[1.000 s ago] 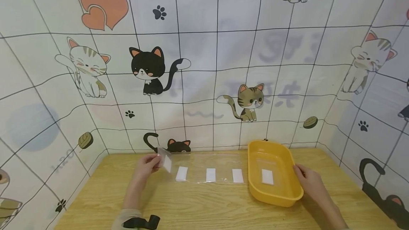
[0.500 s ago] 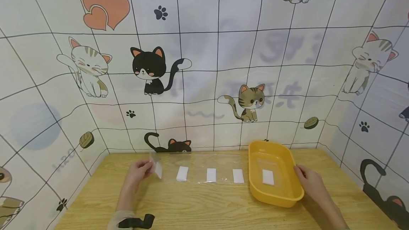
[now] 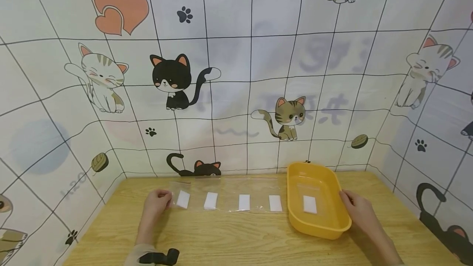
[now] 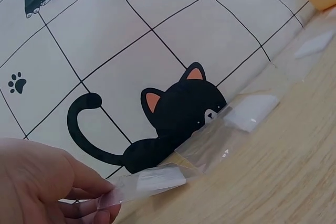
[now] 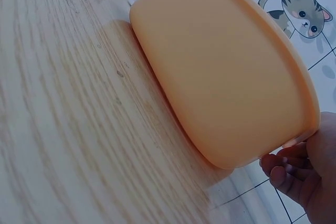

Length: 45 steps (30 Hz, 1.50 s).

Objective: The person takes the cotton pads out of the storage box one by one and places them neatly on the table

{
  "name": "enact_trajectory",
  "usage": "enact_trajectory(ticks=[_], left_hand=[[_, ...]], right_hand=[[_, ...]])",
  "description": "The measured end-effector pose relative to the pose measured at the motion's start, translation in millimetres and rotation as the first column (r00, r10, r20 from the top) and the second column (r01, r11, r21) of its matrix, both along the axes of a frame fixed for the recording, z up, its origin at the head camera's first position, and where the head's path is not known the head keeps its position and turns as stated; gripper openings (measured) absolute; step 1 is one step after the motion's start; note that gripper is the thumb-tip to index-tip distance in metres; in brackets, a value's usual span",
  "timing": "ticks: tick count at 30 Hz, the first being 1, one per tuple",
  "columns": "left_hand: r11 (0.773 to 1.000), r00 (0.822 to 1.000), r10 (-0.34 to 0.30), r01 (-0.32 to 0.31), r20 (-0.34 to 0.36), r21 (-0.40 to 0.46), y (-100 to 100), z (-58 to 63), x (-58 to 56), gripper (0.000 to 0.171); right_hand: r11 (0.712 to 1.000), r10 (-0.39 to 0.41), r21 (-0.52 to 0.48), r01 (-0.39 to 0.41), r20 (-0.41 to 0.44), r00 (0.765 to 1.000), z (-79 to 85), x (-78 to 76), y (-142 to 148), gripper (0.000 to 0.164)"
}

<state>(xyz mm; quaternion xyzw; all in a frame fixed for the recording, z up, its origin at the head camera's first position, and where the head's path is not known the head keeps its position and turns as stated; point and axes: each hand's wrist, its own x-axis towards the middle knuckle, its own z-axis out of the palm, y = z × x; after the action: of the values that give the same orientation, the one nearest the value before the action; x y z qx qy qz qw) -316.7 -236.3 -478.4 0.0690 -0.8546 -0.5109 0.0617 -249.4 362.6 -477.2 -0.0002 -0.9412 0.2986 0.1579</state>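
Observation:
At the left end of a row of clear plastic bags, my left hand pinches the edge of a clear zip bag with a white rectangular piece inside. In the left wrist view, thumb and fingers grip the corner of that bag, which lies low along the wood. Three more white pieces in clear bags run to its right, among them a middle one. My right hand holds the right rim of a yellow tray. Inside the tray lies another bagged white piece.
The wooden table meets a cat-patterned wall covering right behind the bags and the tray. Side walls of the same covering stand left and right. A black strap sits on the left sleeve.
My left hand has moved left and brought the zip bag from a raised, tilted position down to the table beside the others. The right hand and the tray have stayed put.

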Motion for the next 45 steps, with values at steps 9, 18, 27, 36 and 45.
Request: enact_trajectory(ticks=[9,18,27,36,45], left_hand=[[0.988,0.998,0.042,-0.048,-0.047,-0.145,0,-1.2,0.8,0.023],[0.976,0.994,0.063,-0.080,-0.086,-0.201,-1,-7.7,0.7,0.021],[0.970,0.994,0.077,-0.092,-0.078,-0.225,1,-11.3,0.6,0.018],[0.968,0.992,0.100,-0.113,-0.071,-0.224,1,-12.5,0.2,0.019],[0.968,0.988,0.135,-0.146,-0.070,-0.205,2,-6.4,2.7,0.028]], right_hand=[[1.000,0.002,0.001,-0.002,-0.003,1.000,0.8,1.3,0,0.049],[1.000,0.006,-0.003,-0.006,0.000,1.000,1.6,0.9,-1,0.049],[1.000,0.008,-0.002,-0.008,-0.003,1.000,0.9,0.7,0,0.048],[1.000,0.005,-0.001,-0.005,-0.010,1.000,0.3,0.5,1,0.047],[1.000,0.005,0.001,-0.005,-0.014,1.000,0.8,0.8,0,0.047]])
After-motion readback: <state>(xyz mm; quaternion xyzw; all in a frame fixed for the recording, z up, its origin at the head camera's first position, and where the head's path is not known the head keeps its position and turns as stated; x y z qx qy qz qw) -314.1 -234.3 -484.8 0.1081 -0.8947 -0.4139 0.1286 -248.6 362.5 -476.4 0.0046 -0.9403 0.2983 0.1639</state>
